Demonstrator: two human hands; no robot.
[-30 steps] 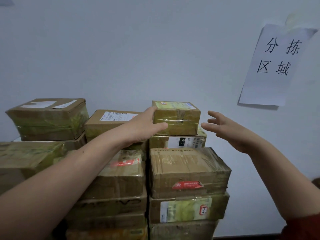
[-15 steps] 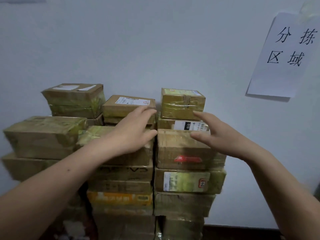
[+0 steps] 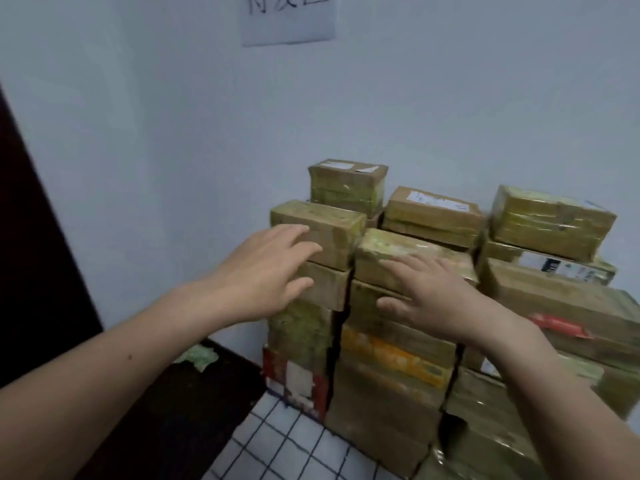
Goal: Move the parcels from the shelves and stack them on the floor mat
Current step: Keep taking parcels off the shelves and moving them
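Several brown taped parcels stand stacked in columns against the wall on a white grid-pattern floor mat [image 3: 277,441]. My left hand [image 3: 266,271] reaches to the front of the leftmost column, fingers spread, just at the top parcel [image 3: 329,226] there. My right hand [image 3: 429,299] lies with straight fingers on the front of the top parcel [image 3: 408,247] of the second column. Neither hand holds anything. Further right sits the small parcel [image 3: 550,223] on top of the right column.
A paper sign [image 3: 287,19] hangs on the pale wall above. A dark door or frame [image 3: 38,258] fills the left edge, with dark floor and a crumpled green scrap [image 3: 197,356] beside the mat. More parcels [image 3: 349,185] stand at the back.
The view has swung left and down, showing the mat and the stack's left side. Both hands have come away from the right column and now sit at the two left columns.
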